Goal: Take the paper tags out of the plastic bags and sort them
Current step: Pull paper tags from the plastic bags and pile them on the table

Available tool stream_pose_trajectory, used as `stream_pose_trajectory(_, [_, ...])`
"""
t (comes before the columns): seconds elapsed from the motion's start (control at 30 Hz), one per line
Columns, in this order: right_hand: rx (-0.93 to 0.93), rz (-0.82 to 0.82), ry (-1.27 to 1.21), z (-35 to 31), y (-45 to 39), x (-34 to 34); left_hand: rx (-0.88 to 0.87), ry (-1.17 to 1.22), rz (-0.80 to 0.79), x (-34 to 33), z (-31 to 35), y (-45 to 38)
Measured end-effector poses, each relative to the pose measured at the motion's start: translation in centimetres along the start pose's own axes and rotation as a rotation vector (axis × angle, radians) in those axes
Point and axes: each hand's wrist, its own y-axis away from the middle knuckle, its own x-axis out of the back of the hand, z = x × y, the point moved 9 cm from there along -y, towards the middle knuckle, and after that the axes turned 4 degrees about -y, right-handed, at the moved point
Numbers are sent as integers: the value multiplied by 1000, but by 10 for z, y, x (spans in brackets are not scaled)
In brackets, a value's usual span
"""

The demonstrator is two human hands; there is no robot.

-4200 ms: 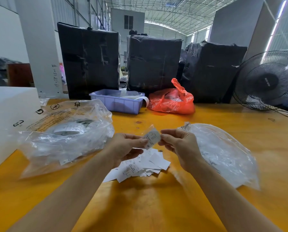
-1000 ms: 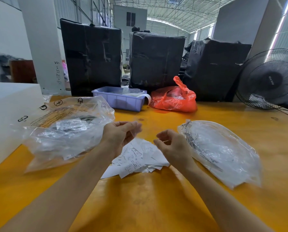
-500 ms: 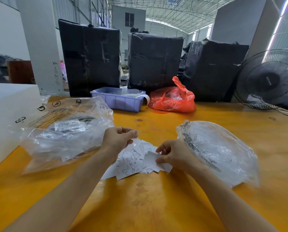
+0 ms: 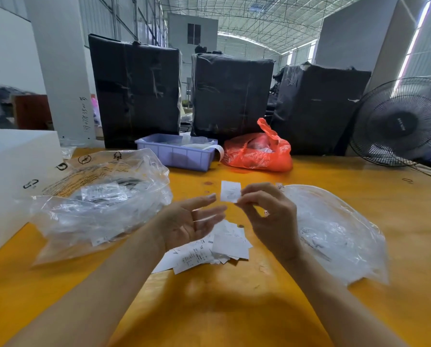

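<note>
Mid-frame above an orange table (image 4: 234, 309): right hand (image 4: 272, 219) pinching one paper tag (image 4: 230, 191), left hand (image 4: 187, 221) open-palmed, over loose tags (image 4: 224, 246) between two clear plastic bags (image 4: 97, 204).

bare tabletop (image 4: 209, 309) near, plastic bags (image 4: 102, 206) flanking

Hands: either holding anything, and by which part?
Right hand pinches a small paper tag by its lower right corner. Left hand is open, holding nothing.
</note>
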Motion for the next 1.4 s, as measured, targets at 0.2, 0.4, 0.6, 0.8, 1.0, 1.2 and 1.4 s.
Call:
stream_pose_trajectory(0.2, [191,-168,153,-18,10,-21,-214,15,39,3,20,-1])
stream_pose_trajectory(0.4, [229,-278,194,-21,14,-32,-336,-111,149,12,30,2])
stream_pose_trajectory(0.6, [62,-158,71,-14,10,-26,-459,-196,263,19,34,3])
stream_pose_trajectory(0.8, [-975,-141,-628,41,46,-60,-514,-134,252,11,29,4])
stream_pose_trajectory(1.0, [-955,163,-686,58,31,-20,-431,-204,195,7,24,-1])
stream_pose_trajectory(1.2, [-788,24,-559,51,16,-16,-305,-320,151,6,13,-7])
stream_pose_trajectory(1.4, [-630,-108,-347,41,10,-18,-184,-258,104,2,5,-6])
